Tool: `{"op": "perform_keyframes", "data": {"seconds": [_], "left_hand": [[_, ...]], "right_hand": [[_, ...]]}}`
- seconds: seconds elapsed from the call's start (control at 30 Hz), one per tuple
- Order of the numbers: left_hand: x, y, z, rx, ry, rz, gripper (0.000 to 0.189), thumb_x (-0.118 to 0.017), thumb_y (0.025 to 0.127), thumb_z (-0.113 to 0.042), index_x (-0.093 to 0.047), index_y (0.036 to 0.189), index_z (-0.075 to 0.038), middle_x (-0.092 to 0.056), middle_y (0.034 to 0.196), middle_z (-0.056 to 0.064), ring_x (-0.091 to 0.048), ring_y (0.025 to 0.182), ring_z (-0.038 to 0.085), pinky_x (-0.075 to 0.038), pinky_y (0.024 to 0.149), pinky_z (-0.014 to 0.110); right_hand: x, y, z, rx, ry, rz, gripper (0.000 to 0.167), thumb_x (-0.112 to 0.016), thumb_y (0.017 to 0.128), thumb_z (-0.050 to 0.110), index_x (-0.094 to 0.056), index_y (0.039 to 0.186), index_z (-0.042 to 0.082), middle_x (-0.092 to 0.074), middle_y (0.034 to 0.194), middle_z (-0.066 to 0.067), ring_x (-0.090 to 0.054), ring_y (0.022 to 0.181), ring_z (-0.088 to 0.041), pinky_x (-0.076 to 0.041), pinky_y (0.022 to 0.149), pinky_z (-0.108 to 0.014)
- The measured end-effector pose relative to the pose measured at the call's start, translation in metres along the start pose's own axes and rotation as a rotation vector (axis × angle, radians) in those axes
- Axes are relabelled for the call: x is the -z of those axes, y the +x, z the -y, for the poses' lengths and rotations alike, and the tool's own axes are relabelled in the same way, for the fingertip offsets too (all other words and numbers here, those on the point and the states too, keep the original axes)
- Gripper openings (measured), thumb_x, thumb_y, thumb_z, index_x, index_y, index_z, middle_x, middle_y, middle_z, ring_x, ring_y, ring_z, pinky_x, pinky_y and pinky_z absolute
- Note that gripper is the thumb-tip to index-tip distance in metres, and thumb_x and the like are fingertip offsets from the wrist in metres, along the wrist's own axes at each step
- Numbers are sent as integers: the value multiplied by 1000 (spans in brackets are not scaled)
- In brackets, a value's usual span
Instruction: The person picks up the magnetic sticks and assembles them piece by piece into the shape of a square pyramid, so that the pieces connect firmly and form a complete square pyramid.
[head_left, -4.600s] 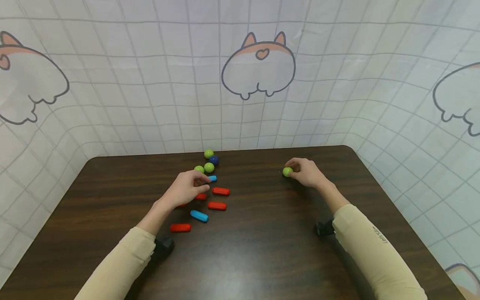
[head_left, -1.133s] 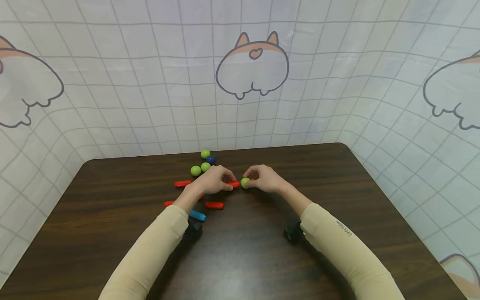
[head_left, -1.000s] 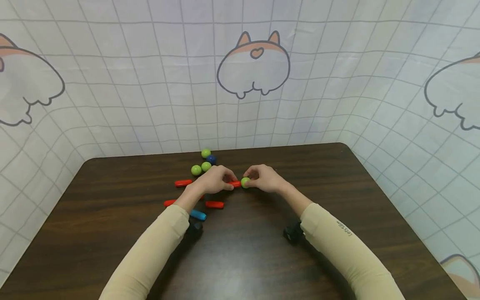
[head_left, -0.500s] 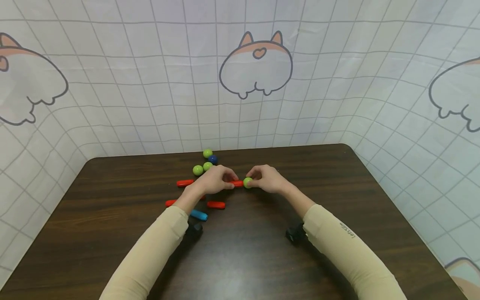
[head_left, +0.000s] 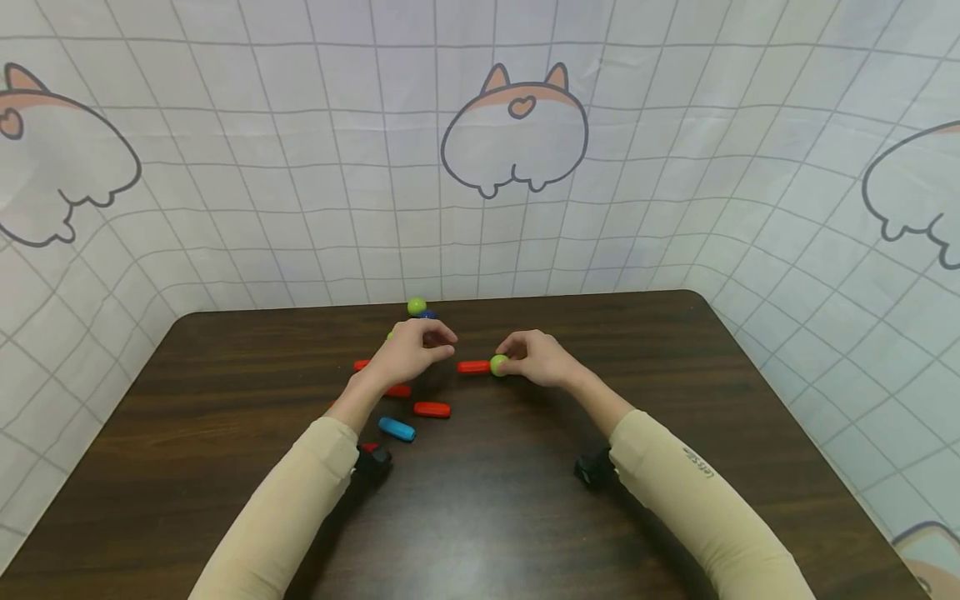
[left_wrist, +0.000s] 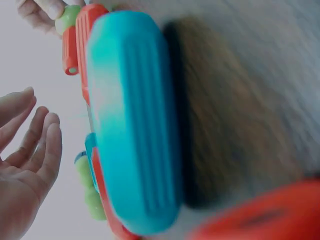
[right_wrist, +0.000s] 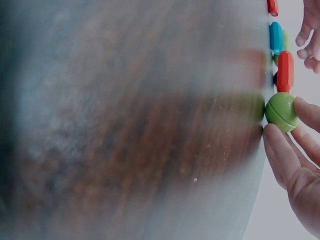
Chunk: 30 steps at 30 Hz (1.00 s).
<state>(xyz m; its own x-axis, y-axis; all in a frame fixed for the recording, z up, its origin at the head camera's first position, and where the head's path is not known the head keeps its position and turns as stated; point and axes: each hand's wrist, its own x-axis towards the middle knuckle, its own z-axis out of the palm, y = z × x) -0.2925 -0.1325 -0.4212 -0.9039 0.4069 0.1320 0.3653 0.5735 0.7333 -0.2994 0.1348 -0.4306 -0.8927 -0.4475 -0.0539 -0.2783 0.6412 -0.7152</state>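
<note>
My right hand [head_left: 542, 358] pinches a green ball [head_left: 498, 365] between thumb and fingers. A red ridged rod [head_left: 473, 367] lies end-on against that ball, touching it; whether they are fixed together I cannot tell. Nothing is in my left hand [head_left: 408, 350], which hovers just left of the rod with its fingers loosely bent and parted from the thumb. In the left wrist view, a gap shows between that hand's fingers [left_wrist: 50, 145] and thumb. The right wrist view shows the green ball [right_wrist: 281, 112] between thumb and fingertips, with the red rod [right_wrist: 285, 71] beyond it.
Red rods [head_left: 432, 410] and a blue rod [head_left: 397, 429] lie around and below my left forearm. Behind the left hand are a green ball [head_left: 417, 307] and a partly hidden dark blue ball [head_left: 427, 315]. A patterned white curtain [head_left: 337, 167] hangs behind the dark wooden table [head_left: 495, 500].
Earlier, both hands came together, the left holding the red rod against the green ball. Since then my left hand has let go of the rod and moved left; the right keeps its hold.
</note>
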Motion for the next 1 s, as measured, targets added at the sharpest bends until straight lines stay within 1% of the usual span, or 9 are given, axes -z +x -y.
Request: {"op": "perform_keyframes", "data": {"seconds": [0.13,0.33,0.5,0.6,0.73,0.87,1.0], "left_hand": [[4,-5,5,12,-16,-83,17,-73,98,-11,-74,112,-3,-72,100,3,-66,95,22,-54,84,41],[14,-11,12,38,-20,-213,15,-72,97,-9,-73,111,-2,-69,108,9,-64,100,26,-53,90,44],[24,-14,19,94,1,-279,16,-71,97,-8,-72,112,-1,-69,109,13,-64,101,30,-52,89,47],[28,-15,24,146,8,-294,16,-70,98,-8,-72,112,-2,-69,112,14,-63,105,32,-51,92,48],[31,-15,30,214,17,-295,19,-69,98,-9,-70,116,-2,-64,122,17,-60,114,36,-48,98,50],[34,-14,37,268,26,-275,27,-69,98,-12,-67,123,-1,-61,128,20,-56,120,39,-45,101,52],[37,-12,42,312,35,-226,32,-69,99,-15,-64,127,0,-60,130,22,-55,121,40,-45,102,52]], "right_hand": [[1,0,-1,0,-2,4,24,-74,97,20,-72,117,7,-71,105,-4,-64,101,-21,-51,89,-40],[1,0,-2,6,4,7,25,-74,97,19,-71,118,7,-70,106,-4,-64,102,-22,-50,89,-41],[1,0,-3,9,11,11,26,-73,97,19,-71,119,6,-71,106,-5,-64,102,-22,-51,89,-41],[1,-1,-3,10,12,16,26,-73,98,20,-71,120,6,-70,107,-5,-64,103,-23,-51,90,-42],[1,-1,-4,12,16,19,27,-73,98,21,-70,121,6,-70,108,-4,-64,102,-22,-51,89,-42],[1,0,-5,13,24,22,27,-73,98,21,-70,121,6,-70,107,-4,-64,100,-22,-51,88,-42],[0,0,-5,17,26,23,27,-73,98,20,-70,121,6,-70,107,-4,-64,100,-22,-51,89,-42]]}}
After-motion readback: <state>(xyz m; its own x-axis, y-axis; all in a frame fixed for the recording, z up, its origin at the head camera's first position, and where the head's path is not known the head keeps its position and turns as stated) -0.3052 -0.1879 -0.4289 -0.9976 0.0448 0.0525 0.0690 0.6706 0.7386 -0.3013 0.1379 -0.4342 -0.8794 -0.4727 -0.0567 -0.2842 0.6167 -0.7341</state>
